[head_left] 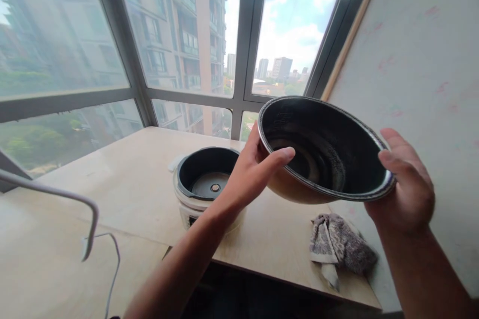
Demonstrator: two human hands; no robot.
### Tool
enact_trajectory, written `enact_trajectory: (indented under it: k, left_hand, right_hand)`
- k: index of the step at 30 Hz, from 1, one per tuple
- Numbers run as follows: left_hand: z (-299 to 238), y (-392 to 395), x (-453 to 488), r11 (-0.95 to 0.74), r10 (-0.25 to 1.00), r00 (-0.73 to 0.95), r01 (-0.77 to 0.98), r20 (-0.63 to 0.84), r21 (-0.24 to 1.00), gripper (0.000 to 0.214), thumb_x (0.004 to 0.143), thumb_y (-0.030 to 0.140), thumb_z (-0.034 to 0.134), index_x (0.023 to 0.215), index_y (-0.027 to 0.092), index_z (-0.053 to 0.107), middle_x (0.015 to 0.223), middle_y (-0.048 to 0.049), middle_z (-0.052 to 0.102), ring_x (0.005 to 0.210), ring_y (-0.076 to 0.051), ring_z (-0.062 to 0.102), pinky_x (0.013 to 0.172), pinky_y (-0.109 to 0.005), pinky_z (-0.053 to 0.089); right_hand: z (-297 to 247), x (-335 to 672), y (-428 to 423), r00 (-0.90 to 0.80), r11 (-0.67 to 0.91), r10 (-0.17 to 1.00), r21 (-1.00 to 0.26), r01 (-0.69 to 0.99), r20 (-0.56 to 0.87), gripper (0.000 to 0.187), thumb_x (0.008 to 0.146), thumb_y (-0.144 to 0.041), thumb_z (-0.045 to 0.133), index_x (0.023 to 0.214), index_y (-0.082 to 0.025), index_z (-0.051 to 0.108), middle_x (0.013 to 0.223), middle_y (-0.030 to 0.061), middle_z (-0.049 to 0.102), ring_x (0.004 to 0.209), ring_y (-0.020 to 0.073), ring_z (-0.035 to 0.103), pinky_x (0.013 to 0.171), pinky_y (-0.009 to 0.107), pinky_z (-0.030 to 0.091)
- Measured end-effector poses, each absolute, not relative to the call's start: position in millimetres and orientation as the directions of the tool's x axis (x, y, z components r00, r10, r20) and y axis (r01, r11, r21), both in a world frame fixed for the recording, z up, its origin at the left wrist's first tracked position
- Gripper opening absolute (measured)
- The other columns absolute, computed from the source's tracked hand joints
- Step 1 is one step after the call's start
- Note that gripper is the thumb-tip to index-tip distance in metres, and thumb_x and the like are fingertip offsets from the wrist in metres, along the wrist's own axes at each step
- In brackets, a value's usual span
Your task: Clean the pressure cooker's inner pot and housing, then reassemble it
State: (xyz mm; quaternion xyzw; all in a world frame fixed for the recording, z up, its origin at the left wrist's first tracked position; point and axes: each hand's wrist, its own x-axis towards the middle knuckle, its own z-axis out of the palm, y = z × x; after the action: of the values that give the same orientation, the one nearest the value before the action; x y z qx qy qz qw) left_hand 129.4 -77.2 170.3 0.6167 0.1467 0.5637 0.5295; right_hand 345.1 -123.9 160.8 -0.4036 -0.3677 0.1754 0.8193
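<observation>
Both hands carry a dark rice cooker inner pot in the air, tilted so its black inside faces me. My left hand grips the pot's left side, thumb over the rim. On the far side, my right hand holds the right rim with its thumb on the edge and its other fingers behind or beneath. Below and left stands the rice cooker body, lidless, with a round metal plate at its bottom; my left forearm hides part of it. A crumpled grey patterned towel lies under the pot.
The pale wooden tabletop runs along the windows and ends at a front edge above a dark gap. A white cable loops in at the left. A wall closes off the right side, near my right hand.
</observation>
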Motion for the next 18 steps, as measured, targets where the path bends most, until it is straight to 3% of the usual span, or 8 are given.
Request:
enact_trajectory:
  k: [8, 13, 18]
  left_hand:
    - [169, -54, 44, -0.528, 0.806, 0.157, -0.246, 0.571, 0.813, 0.048, 0.085, 0.032, 0.071, 0.131, 0.02, 0.067, 0.131, -0.0064, 0.07, 0.129, -0.03, 0.058, 0.113, -0.041, 0.041]
    - [162, -48, 6, -0.516, 0.839, 0.068, -0.222, 0.541, 0.828, 0.051, 0.083, 0.032, 0.073, 0.132, 0.019, 0.067, 0.135, -0.0071, 0.07, 0.131, -0.031, 0.058, 0.114, -0.041, 0.04]
    - [147, -39, -17, -0.493, 0.86, 0.032, -0.21, 0.51, 0.844, 0.051, 0.086, 0.035, 0.071, 0.134, 0.019, 0.067, 0.138, -0.0077, 0.069, 0.135, -0.032, 0.055, 0.118, -0.044, 0.036]
  right_hand:
    - [159, 284, -65, 0.36, 0.6, 0.751, -0.799, -0.025, 0.553, 0.069, 0.08, -0.038, 0.076, 0.144, -0.024, 0.053, 0.134, 0.0086, 0.067, 0.13, 0.036, 0.062, 0.103, 0.056, 0.056]
    - [148, 248, -25, 0.248, 0.614, 0.761, -0.789, 0.024, 0.599, 0.067, 0.083, -0.043, 0.073, 0.145, -0.026, 0.053, 0.138, 0.0087, 0.065, 0.132, 0.0338, 0.06, 0.112, 0.055, 0.049]
    - [132, 226, 0, 0.178, 0.615, 0.771, -0.787, 0.037, 0.611, 0.069, 0.085, -0.048, 0.069, 0.148, -0.026, 0.051, 0.14, 0.0109, 0.064, 0.131, 0.0347, 0.06, 0.111, 0.057, 0.048]
